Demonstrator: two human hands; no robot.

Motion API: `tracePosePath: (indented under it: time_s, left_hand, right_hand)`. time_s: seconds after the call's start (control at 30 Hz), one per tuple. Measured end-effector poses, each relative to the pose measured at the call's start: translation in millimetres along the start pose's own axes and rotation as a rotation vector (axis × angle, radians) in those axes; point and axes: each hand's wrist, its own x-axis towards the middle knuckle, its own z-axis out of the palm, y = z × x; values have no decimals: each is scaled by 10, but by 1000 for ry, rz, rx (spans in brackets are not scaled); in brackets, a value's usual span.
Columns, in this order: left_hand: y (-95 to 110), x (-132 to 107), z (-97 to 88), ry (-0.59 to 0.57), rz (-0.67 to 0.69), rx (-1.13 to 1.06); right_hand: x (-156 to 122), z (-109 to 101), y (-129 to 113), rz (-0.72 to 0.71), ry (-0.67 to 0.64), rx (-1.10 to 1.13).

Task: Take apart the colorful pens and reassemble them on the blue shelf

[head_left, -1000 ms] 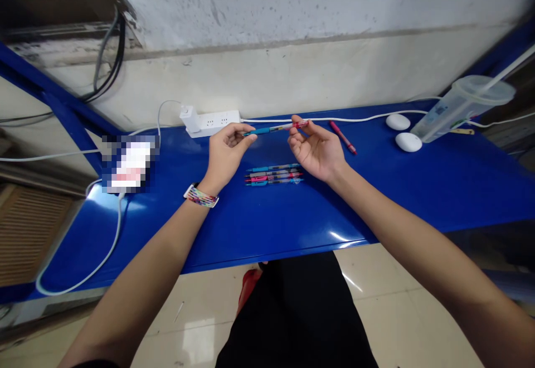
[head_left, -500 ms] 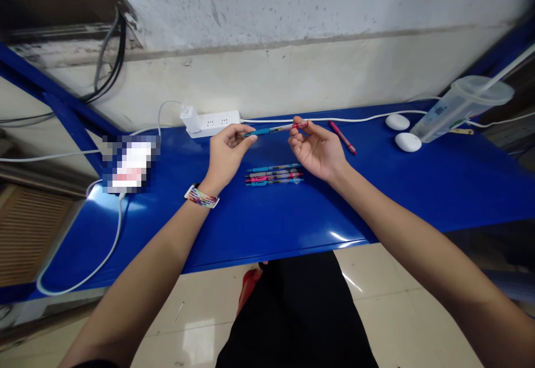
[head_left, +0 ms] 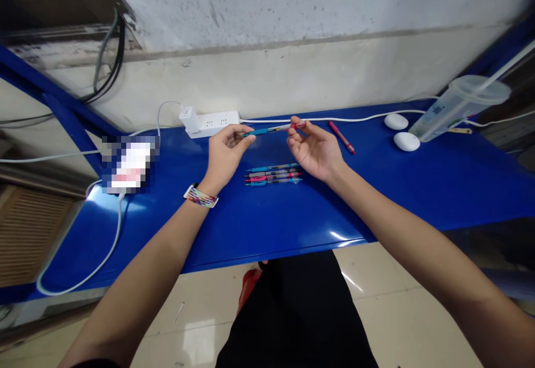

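A pen (head_left: pixel 273 129) with a blue end, a clear middle and a red end is held level above the blue table. My left hand (head_left: pixel 228 150) pinches its blue end between thumb and fingers. At the other side my right hand (head_left: pixel 316 149) grips the red end with its fingertips, palm turned up. Below the held pen, several pens (head_left: pixel 271 174) in blue, grey and pink lie side by side in a row. Right of my right hand, a red pen piece (head_left: pixel 341 138) lies slanted on the table.
A white power strip (head_left: pixel 213 122) with a charger sits against the wall. On the left is a blurred-out phone (head_left: pixel 131 164) on a white cable. Two white rounded objects (head_left: pixel 406 141) and a clear plastic cup (head_left: pixel 453 109) stand at the right of the blue table (head_left: pixel 251 228).
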Motion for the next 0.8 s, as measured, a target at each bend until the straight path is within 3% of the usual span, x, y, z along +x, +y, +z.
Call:
tracePosePath:
  time_s: [0.43,0.57,0.67,0.8]
  left_hand:
    - [35,6,-14,4,4,-14]
    - [24,8,-17,-6,1,6]
    - [33,17,-23,-1,4,-13]
    - [75,21,-66,-41,-7,-17]
  right_hand:
    - [-27,39,-13,-13,45,-23]
    - [-47,57,-44,-17,2,-32]
    - [-33,37,-60,-74,-41,-201]
    - [5,-43,-67,-307,2,-577]
